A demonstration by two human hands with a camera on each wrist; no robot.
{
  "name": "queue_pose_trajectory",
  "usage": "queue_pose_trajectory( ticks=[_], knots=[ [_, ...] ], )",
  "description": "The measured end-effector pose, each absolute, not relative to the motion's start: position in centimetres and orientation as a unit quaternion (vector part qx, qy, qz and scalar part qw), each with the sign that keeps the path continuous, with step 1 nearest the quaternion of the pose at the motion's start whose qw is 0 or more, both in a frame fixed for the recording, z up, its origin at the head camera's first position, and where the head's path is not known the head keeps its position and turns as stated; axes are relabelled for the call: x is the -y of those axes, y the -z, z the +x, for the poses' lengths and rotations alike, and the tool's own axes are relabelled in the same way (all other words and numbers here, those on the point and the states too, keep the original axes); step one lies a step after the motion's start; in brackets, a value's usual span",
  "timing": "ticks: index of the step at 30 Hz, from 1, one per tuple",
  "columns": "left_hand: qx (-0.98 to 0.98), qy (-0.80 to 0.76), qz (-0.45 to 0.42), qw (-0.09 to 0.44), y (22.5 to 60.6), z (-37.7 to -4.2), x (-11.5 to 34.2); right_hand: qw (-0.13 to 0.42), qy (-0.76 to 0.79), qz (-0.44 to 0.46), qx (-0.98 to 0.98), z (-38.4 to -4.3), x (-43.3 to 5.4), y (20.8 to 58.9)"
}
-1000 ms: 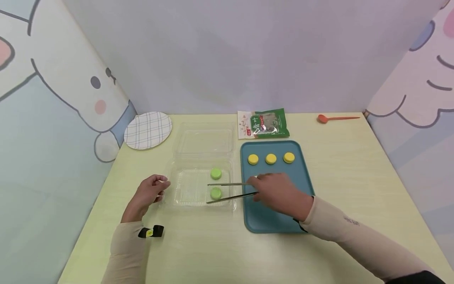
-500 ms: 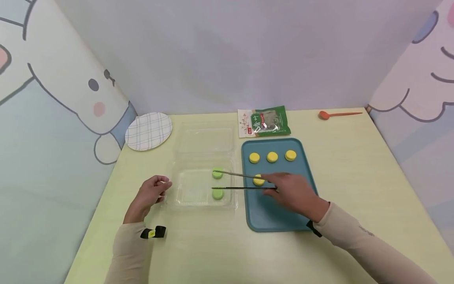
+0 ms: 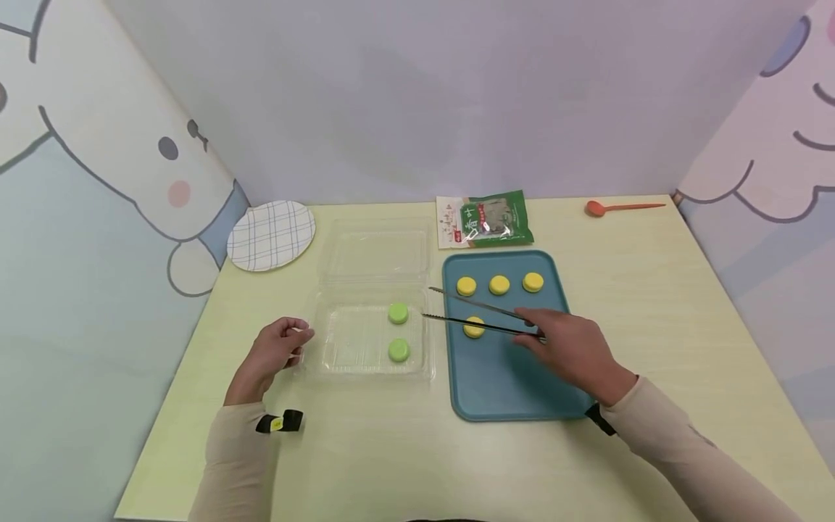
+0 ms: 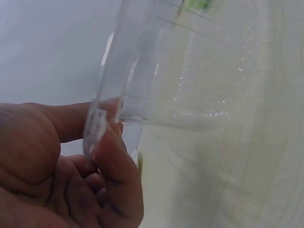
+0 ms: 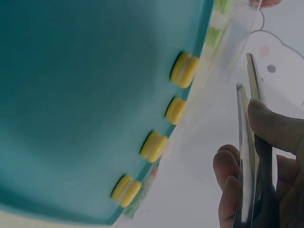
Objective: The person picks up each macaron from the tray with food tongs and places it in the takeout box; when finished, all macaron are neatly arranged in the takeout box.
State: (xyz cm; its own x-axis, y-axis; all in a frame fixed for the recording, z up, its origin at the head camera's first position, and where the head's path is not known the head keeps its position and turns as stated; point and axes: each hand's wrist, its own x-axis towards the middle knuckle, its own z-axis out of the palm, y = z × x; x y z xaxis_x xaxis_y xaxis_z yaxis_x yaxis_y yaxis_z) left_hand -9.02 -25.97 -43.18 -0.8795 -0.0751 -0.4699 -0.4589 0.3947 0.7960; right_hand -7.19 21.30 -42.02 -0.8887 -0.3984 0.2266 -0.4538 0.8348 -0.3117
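On the table (image 3: 365, 457), the left hand (image 3: 274, 354) pinches the clamshell container (image 3: 352, 337) holding two green macarons (image 3: 398, 313), probably steadying it. The right hand (image 3: 577, 351) grips tongs (image 3: 496, 328) above yellow macarons (image 3: 499, 285) on the tray (image 3: 502, 384).

The right hand (image 3: 574, 355) swallows the back end of the tongs (image 3: 499, 329) and, from overhead, blocks part of the right edge of the tray (image 3: 515, 388). 1 tong arm covers a strip of 1 yellow macaron (image 3: 474, 333). By the left hand (image 4: 111, 175), the clear container (image 4: 199, 80) runs off the top edge of the wrist view, where a green patch (image 4: 202, 4) is too blurred to make out. I can't read the packet's (image 3: 485, 220) smallest print. The left sleeve (image 3: 238, 457) leaves at the bottom.
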Motion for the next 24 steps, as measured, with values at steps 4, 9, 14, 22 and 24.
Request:
queue_pose_trajectory(
  ticks=[4,9,14,22,24],
  knots=[
    [-0.817,-0.522,-0.163,0.183,43.2,-8.9,26.0,0.068,-0.177,0.198,0.962,-7.0,-22.4,42.2],
    [-0.817,-0.522,-0.167,0.182,43.2,-9.0,25.9,0.08,-0.173,0.185,0.964,-6.8,-24.0,42.5],
    [-0.818,-0.519,-0.17,0.181,43.2,-9.0,25.8,0.086,-0.169,0.182,0.965,-6.4,-25.4,43.2],
    [-0.818,-0.52,-0.169,0.18,43.0,-9.0,25.7,0.088,-0.162,0.187,0.965,-5.2,-26.3,43.7],
    [-0.817,-0.52,-0.17,0.181,43.0,-9.0,25.7,0.091,-0.16,0.191,0.964,-4.9,-26.4,43.8]
  ],
)
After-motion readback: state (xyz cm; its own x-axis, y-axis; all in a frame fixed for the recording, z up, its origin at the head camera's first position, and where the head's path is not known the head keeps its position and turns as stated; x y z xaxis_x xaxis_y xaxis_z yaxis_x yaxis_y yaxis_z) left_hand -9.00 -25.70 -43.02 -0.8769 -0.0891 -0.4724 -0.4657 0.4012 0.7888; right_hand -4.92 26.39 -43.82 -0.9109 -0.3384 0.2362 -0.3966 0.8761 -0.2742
